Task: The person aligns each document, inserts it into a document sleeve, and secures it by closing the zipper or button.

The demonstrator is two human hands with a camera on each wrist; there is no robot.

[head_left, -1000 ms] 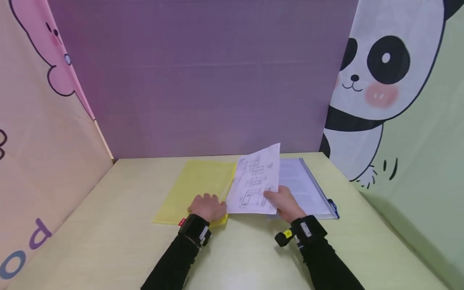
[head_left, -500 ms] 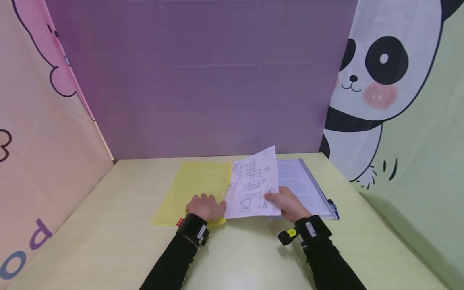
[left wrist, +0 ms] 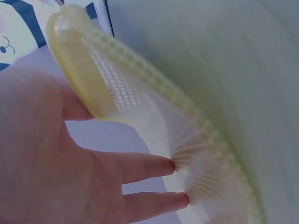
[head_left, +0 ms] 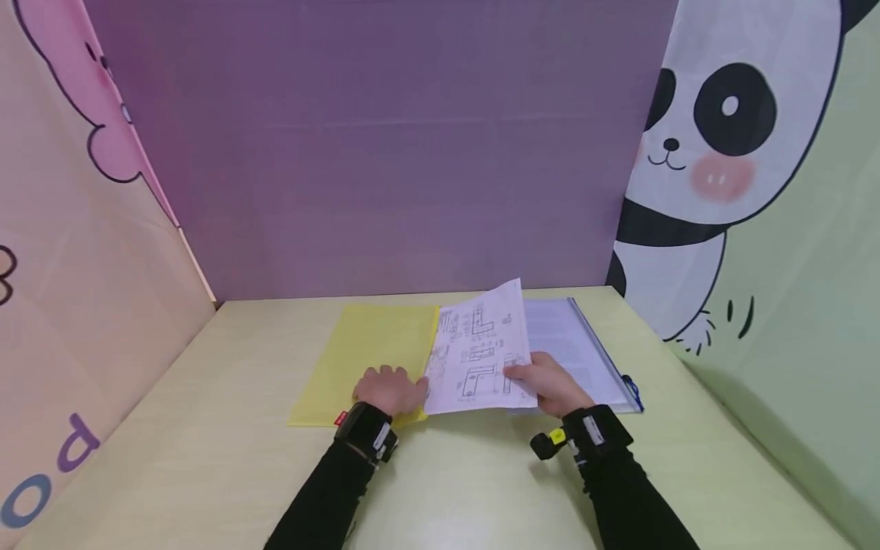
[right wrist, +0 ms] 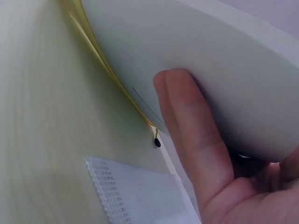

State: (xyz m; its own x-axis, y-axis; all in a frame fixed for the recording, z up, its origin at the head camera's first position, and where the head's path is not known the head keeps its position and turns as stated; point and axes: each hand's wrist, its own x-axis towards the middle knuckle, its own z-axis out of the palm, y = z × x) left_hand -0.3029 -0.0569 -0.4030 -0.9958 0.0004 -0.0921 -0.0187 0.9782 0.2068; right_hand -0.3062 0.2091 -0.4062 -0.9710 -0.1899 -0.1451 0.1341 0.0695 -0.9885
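Note:
A yellow zip mesh pouch lies flat on the left of the table's middle. My left hand holds its near right part; in the left wrist view, fingertips dent the mesh and the thumb is at the raised edge. Several white paper sheets with line drawings meet the pouch's right edge; whether they reach inside is unclear. With the thumb on top and fingers beneath, my right hand grips the sheets' near right edge. In the right wrist view, the paper's underside rises toward the palm.
A whitish mesh pouch with printed text lies under and right of the sheets, a blue cord at its near right corner. A dark zipper pull hangs by the yellow edge. Printed cloth walls surround the pale table.
The sheets have shifted slightly left and lower, against the yellow pouch's edge. My right hand has slid slightly right along their near edge; the left hand has barely moved.

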